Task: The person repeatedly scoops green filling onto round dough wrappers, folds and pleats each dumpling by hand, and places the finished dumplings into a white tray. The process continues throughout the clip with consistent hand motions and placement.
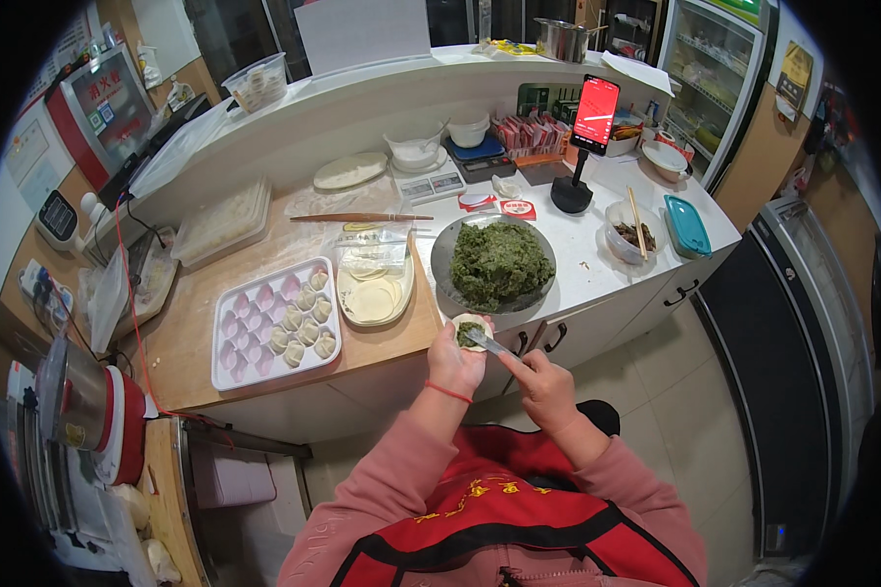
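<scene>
In my left hand [455, 363] lies a round dough wrapper [483, 339] with green filling [465, 332] on it. My right hand [547, 385] grips a flat metal filling spatula [493, 346], its tip pressed against the filling. Just beyond my hands stands a round metal bowl [444, 275] heaped with chopped green filling [501, 264]. To the left, a plate [346, 317] carries a stack of round wrappers [373, 299], partly under a plastic bag [373, 249]. Further left, a white compartment tray [224, 378] has several folded dumplings [307, 332] in its right-hand cells.
A thin wooden rolling pin [360, 218] lies behind the plate, near a kitchen scale [432, 188]. A phone on a stand [581, 169] rises behind the metal bowl. Chopsticks rest in a plastic tub [624, 231] beside a teal-lidded container [687, 226]. A red cable [133, 315] hangs at the left.
</scene>
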Action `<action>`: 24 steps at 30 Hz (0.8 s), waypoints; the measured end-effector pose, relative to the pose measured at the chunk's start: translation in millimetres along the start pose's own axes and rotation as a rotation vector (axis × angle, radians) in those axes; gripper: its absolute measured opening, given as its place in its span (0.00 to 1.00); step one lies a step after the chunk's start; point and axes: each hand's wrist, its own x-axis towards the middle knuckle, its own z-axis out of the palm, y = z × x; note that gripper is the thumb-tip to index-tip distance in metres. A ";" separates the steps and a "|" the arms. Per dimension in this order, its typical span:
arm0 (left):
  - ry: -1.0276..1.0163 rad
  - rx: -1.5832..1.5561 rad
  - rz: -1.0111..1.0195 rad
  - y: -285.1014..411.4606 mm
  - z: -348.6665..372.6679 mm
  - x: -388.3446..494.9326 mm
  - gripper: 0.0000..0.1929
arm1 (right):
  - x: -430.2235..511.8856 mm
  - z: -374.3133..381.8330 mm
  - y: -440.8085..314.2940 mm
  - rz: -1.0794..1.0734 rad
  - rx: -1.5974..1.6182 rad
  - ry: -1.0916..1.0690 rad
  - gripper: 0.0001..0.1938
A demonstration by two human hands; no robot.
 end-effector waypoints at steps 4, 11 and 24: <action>-0.064 0.011 0.029 2.6 -5.7 -7.2 0.21 | -1.3 -12.6 0.4 0.089 0.232 0.093 0.19; -0.110 0.103 0.002 -1.9 -4.3 -19.5 0.21 | 1.4 -8.0 -6.1 0.068 0.136 0.058 0.17; -0.110 0.053 -0.028 3.8 -2.5 -26.0 0.20 | -15.3 -16.1 -4.3 -0.120 0.028 0.047 0.23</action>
